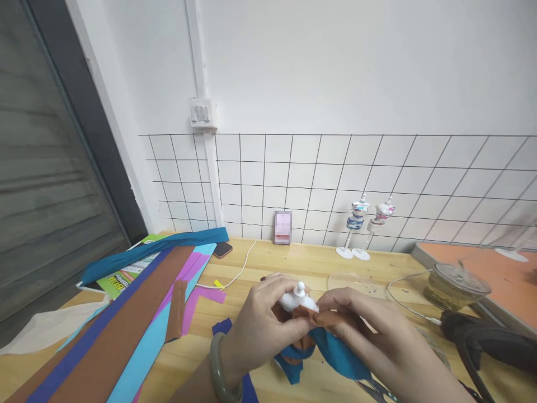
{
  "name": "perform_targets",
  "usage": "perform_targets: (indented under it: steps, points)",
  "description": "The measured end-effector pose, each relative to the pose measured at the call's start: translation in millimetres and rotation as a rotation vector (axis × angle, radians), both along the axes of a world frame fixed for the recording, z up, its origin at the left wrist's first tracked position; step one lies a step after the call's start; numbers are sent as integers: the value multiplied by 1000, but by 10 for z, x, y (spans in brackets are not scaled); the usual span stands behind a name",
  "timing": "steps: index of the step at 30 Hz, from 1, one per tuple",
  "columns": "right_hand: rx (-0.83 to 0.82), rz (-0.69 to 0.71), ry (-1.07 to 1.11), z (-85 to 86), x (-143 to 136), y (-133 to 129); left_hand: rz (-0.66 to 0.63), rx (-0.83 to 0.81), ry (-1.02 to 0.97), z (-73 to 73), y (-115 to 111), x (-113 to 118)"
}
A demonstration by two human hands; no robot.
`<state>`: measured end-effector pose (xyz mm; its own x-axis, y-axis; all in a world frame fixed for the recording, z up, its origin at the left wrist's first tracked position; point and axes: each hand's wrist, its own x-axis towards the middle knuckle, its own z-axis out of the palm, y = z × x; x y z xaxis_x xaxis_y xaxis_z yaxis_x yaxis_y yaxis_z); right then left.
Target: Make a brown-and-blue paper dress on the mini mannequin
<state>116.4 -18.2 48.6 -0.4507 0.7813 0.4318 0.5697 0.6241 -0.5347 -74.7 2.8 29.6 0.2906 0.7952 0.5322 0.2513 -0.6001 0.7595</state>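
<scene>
A small white dress form (pixel 298 300) with a round knob on top sits between my hands. My left hand (pixel 262 322), with a bangle at its wrist, is closed around the form's upper body, the thumb pressing at its front. My right hand (pixel 377 327) pinches a gathered brown piece of crepe-like material (pixel 333 319) against the form's right side. A teal piece (pixel 342 354) of similar material hangs below the right fingers. More brown and teal layers wrap the lower form, partly hidden by my hands.
Strips of coloured sheets (pixel 138 313) cover the left side of the wooden table (pixel 319 257). A phone (pixel 283 228) leans on the wall. Two decorated dress forms stand behind, one blue-patterned (pixel 355 223). At right are a glass pot (pixel 457 286) and a black corded object (pixel 490 341). Scissors (pixel 377 390) lie near my right wrist.
</scene>
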Motion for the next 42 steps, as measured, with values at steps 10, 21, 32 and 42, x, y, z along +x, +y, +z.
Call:
perform_targets:
  steps: [10,21,32,42]
  points:
    - [322,-21,-153,32,-113,-56,47,-43,-45,-129,15,15]
    - [373,58,-160,35,-30,-13,60,-54,-59,-102,31,3]
    - [338,63,-148,34,3,17,42,-48,-97,-112,48,-1]
    - [410,36,-62,2,-79,20,75,-16,-59,-80,41,25]
